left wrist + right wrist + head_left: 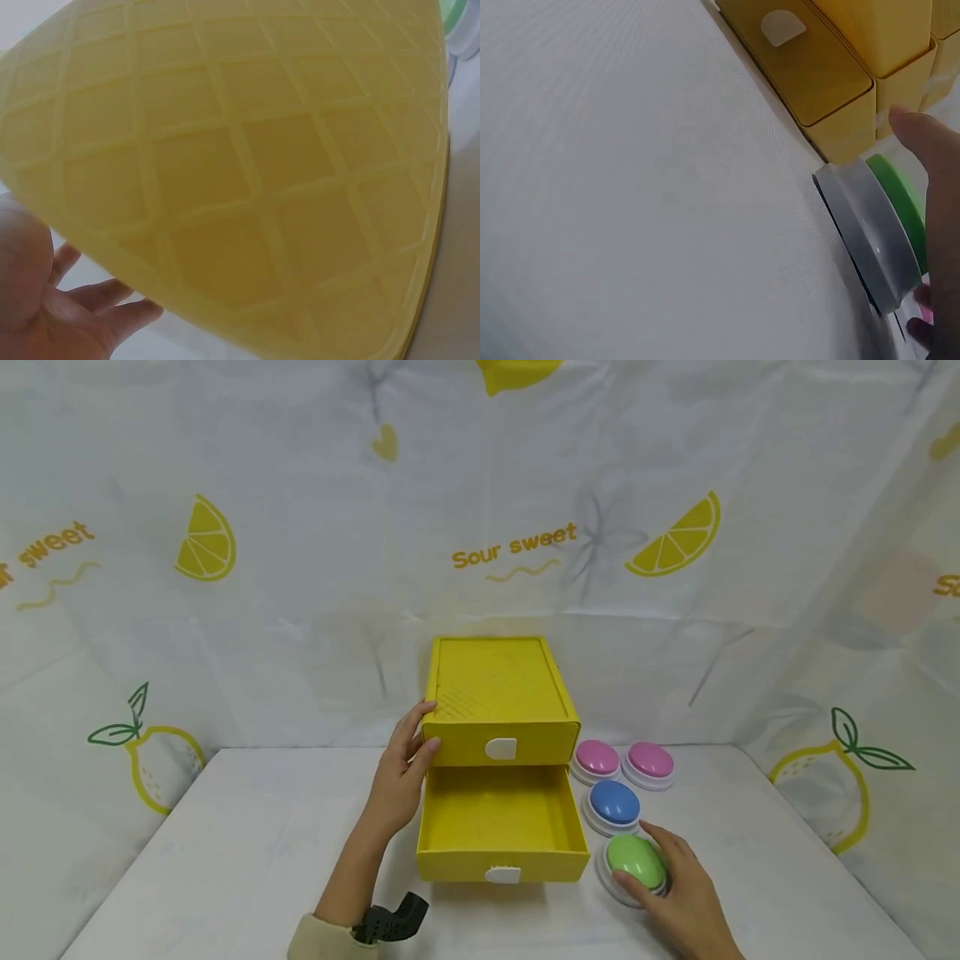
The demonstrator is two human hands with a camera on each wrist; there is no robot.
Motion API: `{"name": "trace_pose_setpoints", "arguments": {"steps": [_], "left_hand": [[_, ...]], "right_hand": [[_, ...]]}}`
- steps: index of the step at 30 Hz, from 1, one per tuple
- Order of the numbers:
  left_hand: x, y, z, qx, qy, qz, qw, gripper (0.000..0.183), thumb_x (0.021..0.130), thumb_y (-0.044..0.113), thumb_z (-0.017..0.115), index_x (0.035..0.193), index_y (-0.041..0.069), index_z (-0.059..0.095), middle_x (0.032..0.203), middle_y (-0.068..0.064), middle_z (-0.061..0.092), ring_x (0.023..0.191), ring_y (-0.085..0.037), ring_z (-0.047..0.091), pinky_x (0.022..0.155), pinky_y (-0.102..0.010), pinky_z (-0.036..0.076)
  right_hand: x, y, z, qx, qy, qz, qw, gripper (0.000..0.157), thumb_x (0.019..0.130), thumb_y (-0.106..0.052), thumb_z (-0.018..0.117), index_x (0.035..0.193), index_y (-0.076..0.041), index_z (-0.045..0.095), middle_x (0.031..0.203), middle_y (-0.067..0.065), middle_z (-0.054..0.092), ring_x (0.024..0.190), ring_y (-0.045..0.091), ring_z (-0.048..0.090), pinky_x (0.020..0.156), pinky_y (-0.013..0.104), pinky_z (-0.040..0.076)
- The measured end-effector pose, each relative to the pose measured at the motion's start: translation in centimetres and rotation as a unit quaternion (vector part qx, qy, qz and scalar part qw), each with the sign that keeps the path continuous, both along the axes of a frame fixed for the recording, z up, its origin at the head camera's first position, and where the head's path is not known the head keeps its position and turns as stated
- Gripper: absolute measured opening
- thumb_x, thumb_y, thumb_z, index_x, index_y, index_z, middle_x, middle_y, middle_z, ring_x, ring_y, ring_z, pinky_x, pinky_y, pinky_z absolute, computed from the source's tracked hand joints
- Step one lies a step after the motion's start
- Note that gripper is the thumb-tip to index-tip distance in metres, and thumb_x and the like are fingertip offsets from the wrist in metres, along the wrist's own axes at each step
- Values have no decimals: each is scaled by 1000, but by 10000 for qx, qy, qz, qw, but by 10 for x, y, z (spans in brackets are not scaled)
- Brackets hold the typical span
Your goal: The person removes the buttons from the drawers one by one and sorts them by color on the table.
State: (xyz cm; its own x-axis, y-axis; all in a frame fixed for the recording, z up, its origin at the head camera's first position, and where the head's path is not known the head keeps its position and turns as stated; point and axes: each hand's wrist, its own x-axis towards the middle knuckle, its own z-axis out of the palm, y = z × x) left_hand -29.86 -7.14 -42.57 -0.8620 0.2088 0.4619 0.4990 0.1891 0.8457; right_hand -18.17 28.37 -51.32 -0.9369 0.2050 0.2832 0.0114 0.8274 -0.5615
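A yellow drawer cabinet (495, 677) stands mid-table with a lower drawer (501, 867) pulled out; no contents show inside. My left hand (397, 777) rests at the cabinet's upper left front corner, thumb by the front edge. The left wrist view shows the cabinet's latticed side (255, 172) with loosely extended fingers (135, 315) along its edge. My right hand (686, 893) spreads around a green dome button (636, 860) on a white base. In the right wrist view, the thumb (922, 135) stands off the button's base (870, 232); whether other fingers touch it is hidden.
Behind the green button are a blue button (615, 802) and two pink buttons (597, 757), close to the cabinet's right side. A white cloth with lemon prints (315, 568) hangs behind and at the sides. The white tabletop (247, 860) extends left of the cabinet.
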Motion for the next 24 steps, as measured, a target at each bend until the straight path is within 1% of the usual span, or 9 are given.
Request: {"name": "trace_pose_setpoints", "arguments": {"steps": [3,5,7,10,12,15,18,21,24], "left_hand": [[0,-1,1,-12,-2,33,10000,46,108,26,49,153,30,39,167,-4,27,144,-40,45,113,-57,44],[1,-1,1,-6,-10,33,10000,46,108,26,49,153,30,39,167,-4,27,144,-40,45,113,-57,44],[1,-1,1,7,-24,8,10000,46,108,25,49,153,30,39,166,-4,27,144,-39,45,113,-56,44],[0,1,1,20,-40,-36,10000,46,108,25,49,153,30,39,166,-3,27,144,-38,45,112,-55,45],[-1,2,0,28,-23,-33,10000,46,108,25,49,152,30,40,166,-3,28,145,-38,46,112,-55,46],[-1,2,-1,42,5,-23,10000,46,108,25,49,152,30,40,166,-2,28,145,-38,45,112,-55,45],[-1,1,-1,53,25,-29,10000,46,108,25,49,152,31,40,166,-2,28,145,-38,45,113,-55,44],[-1,1,-1,74,11,-31,10000,46,108,25,49,152,31,40,166,-2,29,145,-38,45,113,-55,44],[-1,1,0,74,-5,-33,10000,45,108,25,49,152,31,40,166,-2,29,145,-37,45,113,-55,44]], "right_hand": [[2,-7,9,2,988,-76,9951,66,77,-36,89,131,-8,62,128,12,64,116,28,59,106,37,52],[6,-16,21,-207,1355,-63,9905,52,77,-26,90,120,-10,68,115,4,71,104,15,64,95,16,52],[12,-27,36,-569,1393,83,9886,35,79,-20,88,109,-12,72,100,-3,74,88,4,65,78,4,49],[25,-44,60,-1222,1047,593,9852,18,83,-14,84,98,-12,73,85,-7,74,73,1,66,67,15,58],[32,-55,72,-1575,618,950,9810,14,85,-16,82,96,-14,74,84,-9,74,71,3,68,66,20,60],[36,-68,80,-1740,160,1752,9689,17,87,-21,80,102,-16,74,91,-5,76,77,3,70,67,23,62],[34,-80,81,-1935,-348,2249,9543,21,90,-25,78,109,-17,75,100,0,77,83,1,70,71,22,62],[29,-93,78,-2158,-737,2268,9469,27,90,-31,77,112,-17,75,106,1,78,85,1,70,74,19,61],[27,-104,72,-2260,-733,2155,9471,28,88,-32,79,111,-17,76,106,-1,79,84,1,71,74,18,60]]}}
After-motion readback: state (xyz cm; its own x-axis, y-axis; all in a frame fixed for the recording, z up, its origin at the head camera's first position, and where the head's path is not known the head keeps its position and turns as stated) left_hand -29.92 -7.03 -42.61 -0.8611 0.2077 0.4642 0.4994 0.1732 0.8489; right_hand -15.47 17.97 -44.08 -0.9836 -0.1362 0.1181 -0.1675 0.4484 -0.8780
